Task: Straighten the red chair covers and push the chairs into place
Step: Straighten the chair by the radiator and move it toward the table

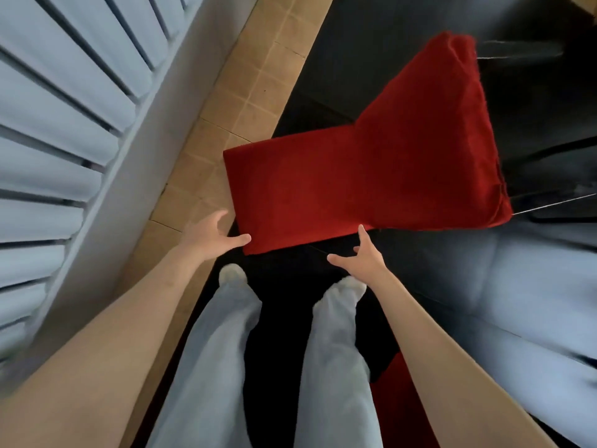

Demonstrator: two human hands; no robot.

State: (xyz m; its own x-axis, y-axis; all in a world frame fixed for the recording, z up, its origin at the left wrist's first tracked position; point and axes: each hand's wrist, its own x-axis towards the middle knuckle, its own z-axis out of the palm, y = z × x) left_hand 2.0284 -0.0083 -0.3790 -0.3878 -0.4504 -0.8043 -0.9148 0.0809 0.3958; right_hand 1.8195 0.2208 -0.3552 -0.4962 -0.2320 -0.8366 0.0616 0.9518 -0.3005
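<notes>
1. Red chair cover (pixel 371 176) lies over a chair straight ahead of the person, its near edge just past their feet, the chair standing on a dark rug (pixel 277 334) beside a strip of tan floor tiles (pixel 258 85).
2. Nearest to me are the person's legs in pale blue trousers (pixel 213 350), with light socks (pixel 232 274) planted on the rug, toes pointing toward the chair.
3. A scrap of another red cloth (pixel 394 392) shows low down, partly hidden behind the right forearm; I cannot tell what it belongs to.
4. The left hand (pixel 211 236) reaches to the cover's near left corner: its thumb lies against the cloth's lower edge while the fingers curve round the side, loosely spread rather than clenched.
5. The right hand (pixel 361 257) sits at the near edge further right, fingers straight and spread, one fingertip touching the red fabric, thumb pointing out to the left. It holds nothing.
6. The cover itself looks smooth over the near flat part, then rises and narrows toward the far right, where a seam and a folded end show.
7. To the right stands a pale blue upholstered seat (pixel 529 292), close beside the chair.
8. On the left, pale blue louvred shutters (pixel 64 108) run along the wall.
9. Beyond the cover, dark furniture (pixel 533 101) with thin bright edges; too shadowed to make out.
</notes>
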